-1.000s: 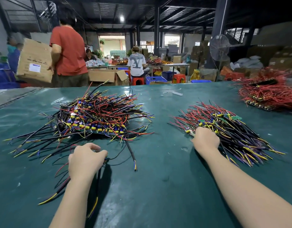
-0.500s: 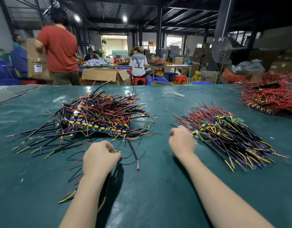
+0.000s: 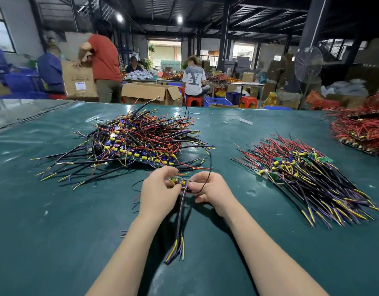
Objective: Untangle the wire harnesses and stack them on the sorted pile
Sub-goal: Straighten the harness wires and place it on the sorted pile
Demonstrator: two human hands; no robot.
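Head view: both hands meet at the centre of the green bench (image 3: 56, 231), holding one wire harness (image 3: 181, 212) between them. The left hand (image 3: 160, 193) has its fingers (image 3: 169, 172) curled and pinching the harness's yellow-and-blue component end. The right hand (image 3: 212, 189) pinches the same end from the other side with curled fingers (image 3: 197, 180). The harness's dark wires trail toward 6 o'clock, their yellow and blue tips loose above the bench, and one thin black wire loops up over the right hand. The tangled pile (image 3: 137, 144) lies at 11 o'clock from the hands, just beyond them. The sorted pile (image 3: 301, 178) lies at 3 o'clock, apart from the hands. A heap of red wires (image 3: 361, 129) sits at 2 o'clock by the bench's edge.
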